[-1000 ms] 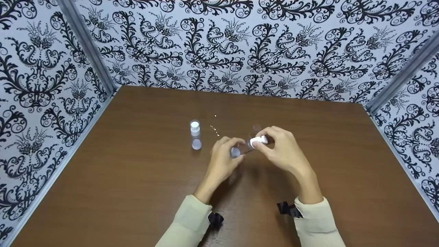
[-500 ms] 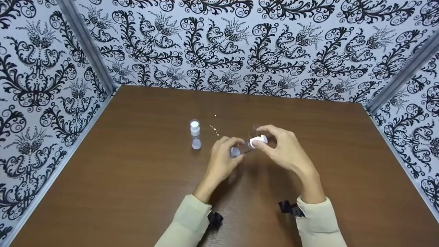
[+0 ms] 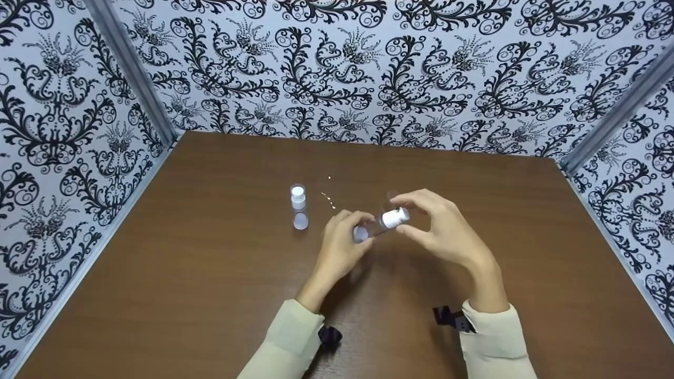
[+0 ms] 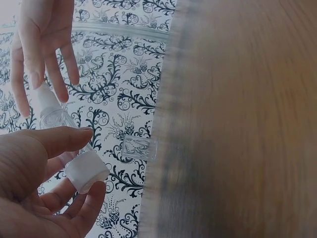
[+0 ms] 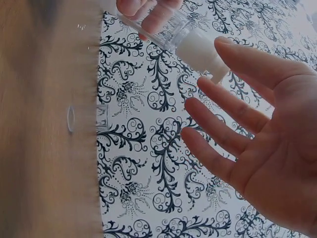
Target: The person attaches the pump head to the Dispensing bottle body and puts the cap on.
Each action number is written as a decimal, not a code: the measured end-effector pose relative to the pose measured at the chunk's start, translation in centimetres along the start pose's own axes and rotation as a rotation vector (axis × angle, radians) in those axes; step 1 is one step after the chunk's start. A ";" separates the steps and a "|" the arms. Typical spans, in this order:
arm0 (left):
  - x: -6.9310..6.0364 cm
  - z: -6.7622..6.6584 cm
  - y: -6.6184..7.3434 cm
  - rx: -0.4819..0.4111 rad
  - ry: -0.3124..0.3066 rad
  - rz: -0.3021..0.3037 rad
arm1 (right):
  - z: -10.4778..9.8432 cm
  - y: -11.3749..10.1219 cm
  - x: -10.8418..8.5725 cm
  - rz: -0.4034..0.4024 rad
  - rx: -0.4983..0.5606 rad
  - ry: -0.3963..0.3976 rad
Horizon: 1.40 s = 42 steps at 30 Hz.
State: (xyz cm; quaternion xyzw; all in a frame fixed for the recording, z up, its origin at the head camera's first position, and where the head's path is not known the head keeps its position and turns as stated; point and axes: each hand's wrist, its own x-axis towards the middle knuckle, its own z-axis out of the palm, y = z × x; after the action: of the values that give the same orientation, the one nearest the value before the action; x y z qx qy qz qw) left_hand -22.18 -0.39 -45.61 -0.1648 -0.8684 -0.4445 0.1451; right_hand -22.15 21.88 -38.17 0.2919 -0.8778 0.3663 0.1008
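My left hand [image 3: 339, 242] grips the lower end of a small clear pump bottle [image 3: 394, 217], which is tilted above the table with its white pump top toward the right. In the left wrist view the thumb and fingers curl round the body by its white base [image 4: 88, 171]. Around the pump top stands my right hand [image 3: 447, 231], fingers spread and extended. The right wrist view shows the white collar [image 5: 200, 52] close to the thumb and index fingertip; whether they touch it I cannot tell. A clear cap [image 3: 392, 196] stands just behind the right fingertips, partly hidden.
A second clear bottle with a white pump top [image 3: 298, 205] stands upright on the brown table [image 3: 221, 273], left of my hands. Several small pale specks [image 3: 329, 198] lie between it and the held bottle. Patterned walls [image 3: 337, 73] close off the back and sides.
My right thumb and fingers, earlier pinching the white pump top, have spread apart, and the hand has drawn slightly right. My left hand still holds the bottle in nearly the same place.
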 end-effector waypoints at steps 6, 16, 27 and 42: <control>0.1 0.0 0.0 0.012 0.010 0.018 | 0.5 0.0 0.2 -0.015 -0.013 -0.008; 0.1 0.1 0.2 0.022 0.009 0.012 | 0.8 0.0 0.1 0.014 -0.022 0.004; 0.0 0.0 0.4 0.008 -0.005 0.012 | 1.0 -0.1 0.3 0.072 -0.028 0.012; -0.1 0.2 0.2 0.006 0.014 0.024 | 1.4 -0.1 0.5 0.209 -0.079 0.043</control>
State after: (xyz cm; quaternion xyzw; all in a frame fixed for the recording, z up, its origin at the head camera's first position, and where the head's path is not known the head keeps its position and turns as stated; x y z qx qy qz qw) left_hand -22.00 -0.12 -45.58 -0.1715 -0.8667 -0.4414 0.1571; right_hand -22.39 20.58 -38.94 0.1867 -0.9147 0.3462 0.0923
